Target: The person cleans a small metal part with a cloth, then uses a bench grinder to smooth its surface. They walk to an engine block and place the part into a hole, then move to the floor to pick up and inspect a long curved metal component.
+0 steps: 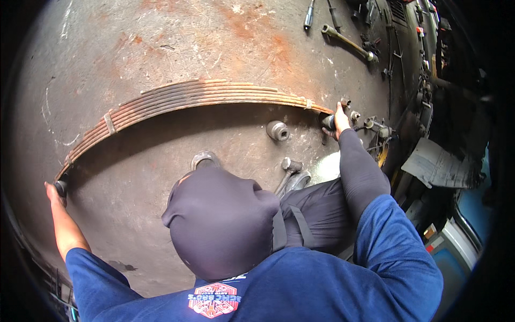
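A long curved leaf spring (198,97), a stack of rusty steel leaves bound by metal clips, arches across the floor in front of me. At its left end, my left hand (55,194) is closed around the dark rolled eye. My right hand (341,121) grips the opposite end, its fingers partly hidden behind the dark eye there. Both arms are stretched wide, the right one in a dark sleeve. Under the spring's arc falls a dark shadow; I cannot tell whether the spring touches the floor. My bent leg (220,225), in dark cloth, is between my arms.
A large steel socket (278,130) rests inside the arc, with a hammer-like tool (291,165) and a round metal piece (205,158) nearer my leg. At the upper right lie a long socket wrench (348,43) and a screwdriver (309,17). Several tools and a bent metal sheet (441,163) crowd the right side.
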{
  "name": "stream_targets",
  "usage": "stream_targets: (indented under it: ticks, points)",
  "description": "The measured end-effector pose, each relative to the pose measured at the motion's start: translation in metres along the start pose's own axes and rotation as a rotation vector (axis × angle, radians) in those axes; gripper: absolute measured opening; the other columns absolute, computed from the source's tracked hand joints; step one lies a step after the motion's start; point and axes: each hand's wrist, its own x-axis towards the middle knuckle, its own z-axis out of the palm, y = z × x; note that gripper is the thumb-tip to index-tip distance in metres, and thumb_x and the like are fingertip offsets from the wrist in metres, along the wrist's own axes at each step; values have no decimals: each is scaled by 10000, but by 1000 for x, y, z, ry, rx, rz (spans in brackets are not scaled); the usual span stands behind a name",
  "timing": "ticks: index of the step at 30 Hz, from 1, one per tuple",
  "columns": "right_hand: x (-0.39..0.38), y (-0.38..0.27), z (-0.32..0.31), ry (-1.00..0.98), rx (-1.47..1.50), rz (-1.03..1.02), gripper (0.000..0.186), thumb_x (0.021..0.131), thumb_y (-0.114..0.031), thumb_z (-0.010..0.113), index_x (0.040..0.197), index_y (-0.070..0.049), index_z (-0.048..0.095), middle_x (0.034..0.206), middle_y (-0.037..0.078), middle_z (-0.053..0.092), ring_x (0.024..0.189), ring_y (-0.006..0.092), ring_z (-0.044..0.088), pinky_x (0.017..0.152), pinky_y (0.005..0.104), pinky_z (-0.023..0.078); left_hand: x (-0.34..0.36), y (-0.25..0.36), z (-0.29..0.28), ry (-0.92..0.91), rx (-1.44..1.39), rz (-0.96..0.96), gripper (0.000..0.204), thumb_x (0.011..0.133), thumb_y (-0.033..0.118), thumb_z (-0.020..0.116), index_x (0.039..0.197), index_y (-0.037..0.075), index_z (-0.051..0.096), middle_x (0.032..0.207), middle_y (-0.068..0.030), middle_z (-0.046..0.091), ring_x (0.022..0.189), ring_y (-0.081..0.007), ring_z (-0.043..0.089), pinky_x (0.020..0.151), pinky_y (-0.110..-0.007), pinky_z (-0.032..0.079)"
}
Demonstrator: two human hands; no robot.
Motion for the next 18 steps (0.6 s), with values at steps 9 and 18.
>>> stream_targets:
  ticks: [9,18]
  points:
    - [-1,10,0,-53,-202,-208,694,1101,-632,425,1659,-220,387,1603,121,484,1434,327,484,1033,561,550,-5,-29,9,263,242,387,529,1104,457,516,1385,34,663,1227,-140,706,1053,-283,686,958,-491,578]
    - [88,24,-20,-62,-188,-15,1105,902,-896,536,1661,-103,403,1674,149,418,1337,340,561,901,481,589,4,-7,21,171,169,140,679,1072,539,500,1352,-55,672,1426,-216,666,1334,-321,615,1154,-434,437]
